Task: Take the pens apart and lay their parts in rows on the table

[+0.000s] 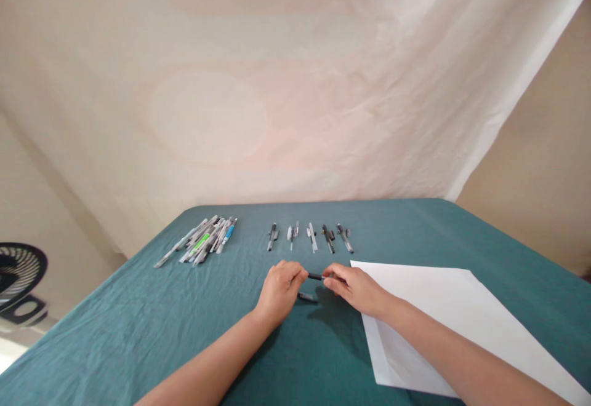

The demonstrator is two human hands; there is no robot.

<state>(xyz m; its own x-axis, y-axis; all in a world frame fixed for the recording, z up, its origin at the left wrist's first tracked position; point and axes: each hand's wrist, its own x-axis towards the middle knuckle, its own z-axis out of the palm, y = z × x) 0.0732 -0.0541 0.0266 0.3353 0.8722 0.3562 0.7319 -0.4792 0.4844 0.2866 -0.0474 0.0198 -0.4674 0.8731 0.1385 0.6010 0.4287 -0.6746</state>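
Note:
Between my two hands a slim black pen part (pixel 316 276) is stretched out level above the cloth. My left hand (pixel 281 286) pinches its left end between thumb and fingers. The fingers of my right hand (pixel 349 284) close round its right end and partly hide it. Just below, a dark pen cap or short pen piece (pixel 307 298) lies on the cloth, its left end close to my left hand. Whether the part I hold is one piece or two joined pieces, I cannot tell.
A green cloth covers the table (pixel 184 332). Several pens with separate parts stand in a row (pixel 313 237) farther back. At the left lies a heap of pens (pixel 203 243). White paper sheets (pixel 434 301) are under my right forearm. A black fan (pixel 21 277) is off the left edge.

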